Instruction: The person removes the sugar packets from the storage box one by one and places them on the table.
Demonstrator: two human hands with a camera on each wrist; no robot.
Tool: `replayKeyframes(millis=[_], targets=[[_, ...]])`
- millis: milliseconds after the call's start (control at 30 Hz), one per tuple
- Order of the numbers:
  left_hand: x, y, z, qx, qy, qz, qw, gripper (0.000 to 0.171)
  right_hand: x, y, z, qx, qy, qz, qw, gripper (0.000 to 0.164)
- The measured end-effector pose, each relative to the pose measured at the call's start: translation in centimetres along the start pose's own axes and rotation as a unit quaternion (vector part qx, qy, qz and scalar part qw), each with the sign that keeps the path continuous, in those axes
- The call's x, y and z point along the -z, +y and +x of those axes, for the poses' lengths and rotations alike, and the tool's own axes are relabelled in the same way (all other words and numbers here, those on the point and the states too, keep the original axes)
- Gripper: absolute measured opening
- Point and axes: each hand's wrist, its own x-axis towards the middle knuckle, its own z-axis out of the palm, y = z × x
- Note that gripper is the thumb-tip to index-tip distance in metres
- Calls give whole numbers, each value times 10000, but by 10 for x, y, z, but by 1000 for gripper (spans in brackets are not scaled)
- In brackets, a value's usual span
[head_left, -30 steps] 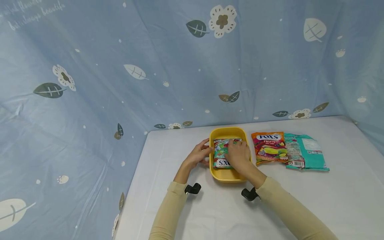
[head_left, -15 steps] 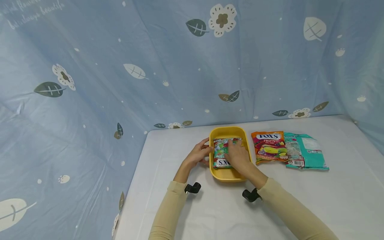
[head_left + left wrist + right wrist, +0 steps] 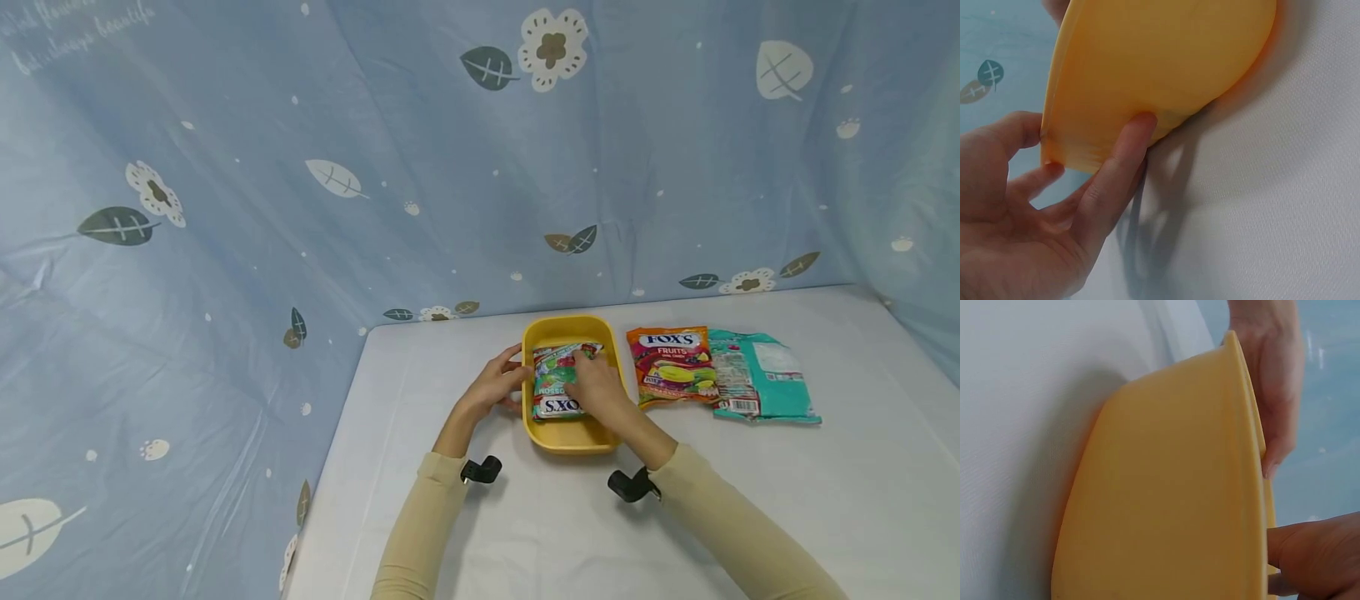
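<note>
A yellow plastic container (image 3: 573, 437) stands on the white tabletop, seen from outside in the left wrist view as a smooth wall (image 3: 1166, 56). Inside it lies a green and red Fox's candy bag (image 3: 552, 375), its lettering upside down. My left hand (image 3: 495, 385) grips the container's left side, with fingertips at the rim and a long finger against the outer wall. Over the right part of the candy bag, my right hand (image 3: 600, 387) reaches in with its fingertips on the bag. In the right wrist view the container wall (image 3: 1160, 475) hides those fingertips.
To the right of the container lies an orange Fox's Fruits candy bag (image 3: 675, 367). It overlaps a teal candy bag (image 3: 780, 379) lying back side up. A blue patterned curtain (image 3: 450, 150) rises behind the table (image 3: 750, 500) and along its left side.
My right hand has slid slightly to the right over the candy bag, showing more of its lettering. My left hand stays at the container's side.
</note>
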Motion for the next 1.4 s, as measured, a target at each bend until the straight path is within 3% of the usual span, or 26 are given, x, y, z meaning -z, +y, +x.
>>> replayKeyframes(millis=[767,1033,1400], targets=[[0,2,0,-54,-7,-27,10000,63,5,4,-5,353,-41,443,9984,48],[-1,3,-1,4,-2,-26,10000,63,11,5,-6,664,44,465,9967,47],[-1,1,-1,-27,-4,-23,10000,61,21,-1,-7,705,-143,389,9966,47]])
